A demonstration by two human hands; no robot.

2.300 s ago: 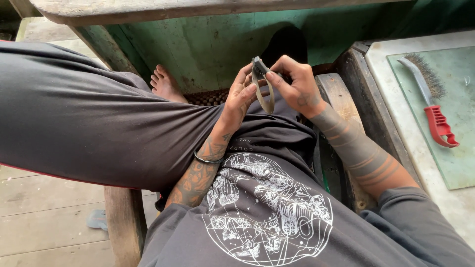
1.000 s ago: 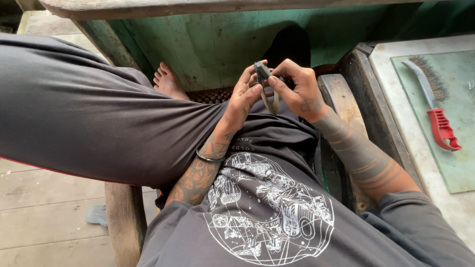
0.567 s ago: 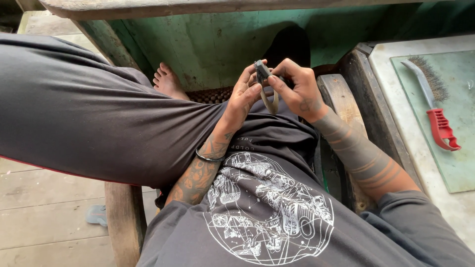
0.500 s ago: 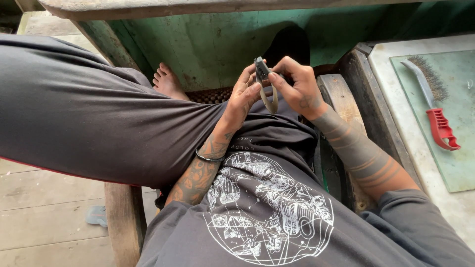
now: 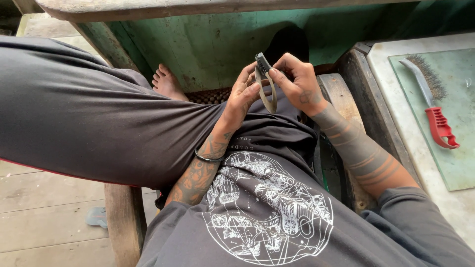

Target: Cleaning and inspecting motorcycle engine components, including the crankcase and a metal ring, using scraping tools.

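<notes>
A thin oval metal ring [image 5: 269, 96] is held upright above my lap, in front of a green wall. My left hand [image 5: 242, 96] grips its left side with fingers curled around the band. My right hand [image 5: 297, 81] pinches a small dark block [image 5: 261, 63] against the top of the ring with thumb and fingertips. Both forearms rest over my dark trousers and shirt. A thin metal bangle [image 5: 208, 157] circles my left wrist.
A wire brush with a red handle [image 5: 435, 113] lies on a green mat [image 5: 460, 148] on a pale bench at the right. My bare foot [image 5: 166, 81] rests by a ridged mat. A wooden stool leg [image 5: 123, 222] and plank floor sit lower left.
The hands with the ring have risen slightly and shifted a little; the dark block stays pressed on the ring's top. Otherwise nothing has visibly moved.
</notes>
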